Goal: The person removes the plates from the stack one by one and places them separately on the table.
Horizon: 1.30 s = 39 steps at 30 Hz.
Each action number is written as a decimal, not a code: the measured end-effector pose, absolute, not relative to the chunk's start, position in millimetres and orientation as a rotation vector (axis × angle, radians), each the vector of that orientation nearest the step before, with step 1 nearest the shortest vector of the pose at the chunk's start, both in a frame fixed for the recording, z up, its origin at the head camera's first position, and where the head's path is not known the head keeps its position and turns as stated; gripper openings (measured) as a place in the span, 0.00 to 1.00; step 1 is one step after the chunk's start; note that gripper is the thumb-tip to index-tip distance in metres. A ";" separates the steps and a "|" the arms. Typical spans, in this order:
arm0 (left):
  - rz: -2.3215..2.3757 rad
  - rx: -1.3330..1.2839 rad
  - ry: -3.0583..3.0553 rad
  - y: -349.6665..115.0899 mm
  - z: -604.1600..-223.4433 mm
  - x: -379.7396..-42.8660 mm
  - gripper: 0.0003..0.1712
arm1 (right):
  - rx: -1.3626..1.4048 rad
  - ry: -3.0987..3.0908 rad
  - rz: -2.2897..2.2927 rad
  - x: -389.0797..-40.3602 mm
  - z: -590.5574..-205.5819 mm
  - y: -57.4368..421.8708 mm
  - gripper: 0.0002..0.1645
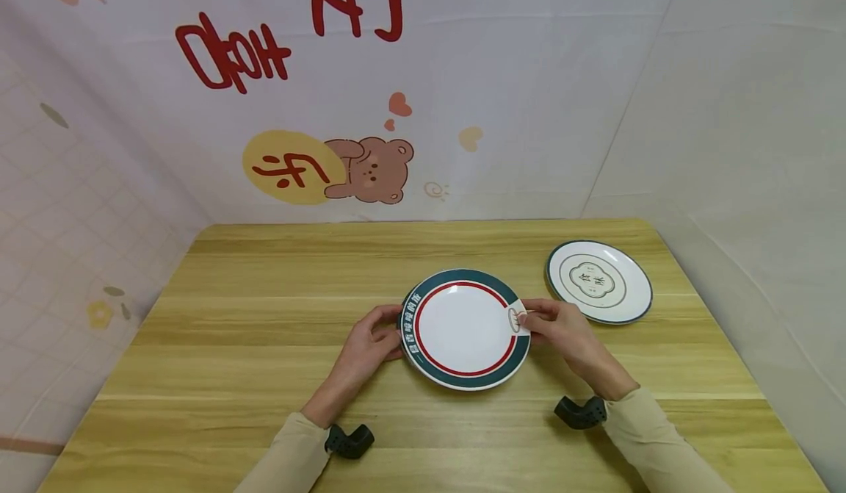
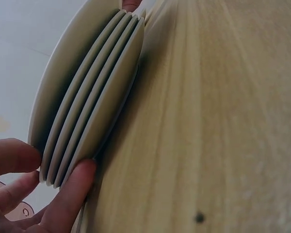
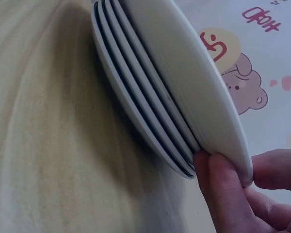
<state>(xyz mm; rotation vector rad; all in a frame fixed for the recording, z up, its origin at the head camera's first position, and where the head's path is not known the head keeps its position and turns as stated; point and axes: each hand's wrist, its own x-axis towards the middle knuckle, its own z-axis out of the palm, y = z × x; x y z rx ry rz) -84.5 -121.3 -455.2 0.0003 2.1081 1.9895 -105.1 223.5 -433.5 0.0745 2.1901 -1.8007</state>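
Note:
A round white plate (image 1: 463, 329) with a dark green rim and a red ring tops a stack of plates in the middle of the table. Beneath it, the left wrist view shows several smaller plates (image 2: 89, 97) nested close together. My left hand (image 1: 363, 347) holds the stack's left side, its fingers (image 2: 70, 191) against the plate edges. On the opposite side my right hand (image 1: 571, 336) pinches the top plate's rim, thumb above and fingers below. Whether the stack rests fully on the table is hard to tell.
Another white plate (image 1: 636, 291) with a thin dark rim and a printed emblem lies at the back right of the wooden table (image 1: 264, 375). A white printed curtain (image 1: 529, 111) hangs behind the table, and pale sheets flank both sides.

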 end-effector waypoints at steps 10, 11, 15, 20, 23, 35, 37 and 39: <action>1.973 -0.011 2.139 -119.6 -455.0 -85.4 0.25 | 0.171 2.145 -1.814 -103.7 -429.7 229.4 0.29; 1.973 -0.013 2.140 -119.6 -455.3 -85.6 0.25 | 0.172 2.140 -1.818 -103.5 -428.7 230.0 0.30; 1.983 -0.014 2.134 -119.6 -455.8 -85.4 0.25 | 0.179 2.118 -1.839 -102.3 -425.6 232.1 0.31; 2.001 -0.019 2.106 -120.0 -457.1 -85.6 0.26 | 0.160 2.099 -1.868 -100.5 -424.2 238.7 0.30; 2.002 -0.020 2.101 -120.1 -457.3 -86.0 0.26 | 0.177 2.092 -1.878 -99.0 -424.1 244.7 0.30; 2.006 -0.018 2.101 -119.6 -457.1 -85.5 0.26 | 0.213 2.077 -1.906 -91.2 -419.5 263.4 0.31; 2.004 -0.015 2.104 -119.5 -457.2 -85.0 0.26 | 0.220 2.071 -1.915 -89.5 -418.0 266.0 0.31; 2.002 -0.018 2.106 -119.3 -457.7 -85.4 0.26 | 0.223 2.062 -1.927 -88.1 -416.7 268.9 0.30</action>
